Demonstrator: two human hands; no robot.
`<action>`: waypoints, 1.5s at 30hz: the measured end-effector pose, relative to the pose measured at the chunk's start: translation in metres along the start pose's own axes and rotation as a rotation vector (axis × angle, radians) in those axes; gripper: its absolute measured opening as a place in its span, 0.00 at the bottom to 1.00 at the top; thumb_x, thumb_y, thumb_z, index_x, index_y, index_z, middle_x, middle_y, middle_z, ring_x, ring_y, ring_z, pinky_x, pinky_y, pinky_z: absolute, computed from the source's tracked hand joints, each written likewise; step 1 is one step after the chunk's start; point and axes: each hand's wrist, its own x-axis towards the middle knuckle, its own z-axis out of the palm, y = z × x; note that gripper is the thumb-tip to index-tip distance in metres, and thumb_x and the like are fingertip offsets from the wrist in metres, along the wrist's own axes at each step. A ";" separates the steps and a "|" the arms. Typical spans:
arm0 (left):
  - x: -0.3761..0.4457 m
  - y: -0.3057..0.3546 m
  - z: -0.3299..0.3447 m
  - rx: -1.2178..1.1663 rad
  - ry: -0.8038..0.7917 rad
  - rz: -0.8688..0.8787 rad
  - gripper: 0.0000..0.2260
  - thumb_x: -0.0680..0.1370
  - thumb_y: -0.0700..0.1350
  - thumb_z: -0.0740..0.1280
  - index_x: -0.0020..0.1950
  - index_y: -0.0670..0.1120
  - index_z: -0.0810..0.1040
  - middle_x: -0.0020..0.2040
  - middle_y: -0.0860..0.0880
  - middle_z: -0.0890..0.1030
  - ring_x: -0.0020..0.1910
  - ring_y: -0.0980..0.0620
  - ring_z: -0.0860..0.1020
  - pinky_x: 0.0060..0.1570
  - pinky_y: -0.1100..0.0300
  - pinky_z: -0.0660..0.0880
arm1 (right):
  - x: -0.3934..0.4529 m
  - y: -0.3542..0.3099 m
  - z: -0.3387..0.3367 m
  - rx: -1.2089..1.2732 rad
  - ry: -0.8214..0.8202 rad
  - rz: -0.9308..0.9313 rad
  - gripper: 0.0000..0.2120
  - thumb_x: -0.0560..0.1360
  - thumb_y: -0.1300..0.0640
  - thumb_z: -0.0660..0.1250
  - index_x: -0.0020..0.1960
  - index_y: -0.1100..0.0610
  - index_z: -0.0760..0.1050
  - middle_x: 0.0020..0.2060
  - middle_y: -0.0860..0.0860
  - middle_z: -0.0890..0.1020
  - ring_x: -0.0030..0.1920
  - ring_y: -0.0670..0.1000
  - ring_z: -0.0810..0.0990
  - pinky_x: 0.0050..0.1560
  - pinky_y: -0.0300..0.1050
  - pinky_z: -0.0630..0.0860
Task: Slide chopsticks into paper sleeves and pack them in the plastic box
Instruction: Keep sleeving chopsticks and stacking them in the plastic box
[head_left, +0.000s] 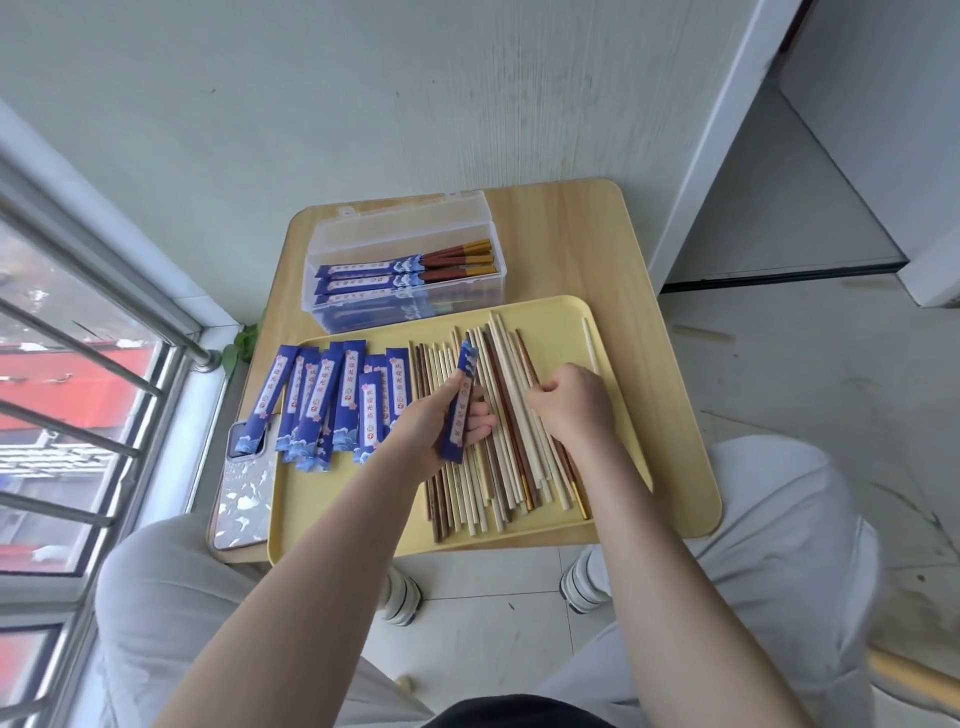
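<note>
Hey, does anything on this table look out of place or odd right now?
Mostly tidy. One pale chopstick lies alone near the tray's right rim, apart from the main chopstick pile. A phone sits at the table's left edge, partly under the blue sleeves, unrelated to the packing.

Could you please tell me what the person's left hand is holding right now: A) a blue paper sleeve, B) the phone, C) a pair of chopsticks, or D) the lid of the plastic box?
A: the left hand grips a blue paper sleeve above the loose chopsticks on the tray, while the phone lies untouched beside the tray.
</note>
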 end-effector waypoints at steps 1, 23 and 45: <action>0.000 0.000 -0.001 -0.004 -0.010 -0.006 0.20 0.81 0.53 0.65 0.62 0.37 0.77 0.44 0.42 0.84 0.41 0.48 0.84 0.41 0.59 0.83 | -0.002 0.001 -0.001 0.051 0.003 -0.011 0.08 0.77 0.54 0.67 0.44 0.57 0.73 0.35 0.49 0.76 0.33 0.50 0.75 0.29 0.42 0.67; -0.020 0.008 -0.020 0.070 -0.275 0.115 0.13 0.82 0.47 0.62 0.63 0.41 0.75 0.49 0.45 0.81 0.42 0.50 0.79 0.44 0.57 0.78 | -0.007 -0.019 -0.033 1.151 -0.031 0.009 0.05 0.80 0.57 0.68 0.53 0.57 0.80 0.33 0.47 0.80 0.32 0.46 0.77 0.37 0.42 0.75; -0.045 0.017 0.004 0.711 0.007 0.226 0.28 0.85 0.57 0.49 0.34 0.42 0.72 0.28 0.46 0.72 0.25 0.49 0.69 0.31 0.58 0.70 | -0.030 -0.050 -0.030 0.776 -0.243 -0.213 0.06 0.81 0.55 0.66 0.55 0.57 0.78 0.46 0.50 0.85 0.46 0.49 0.85 0.51 0.48 0.83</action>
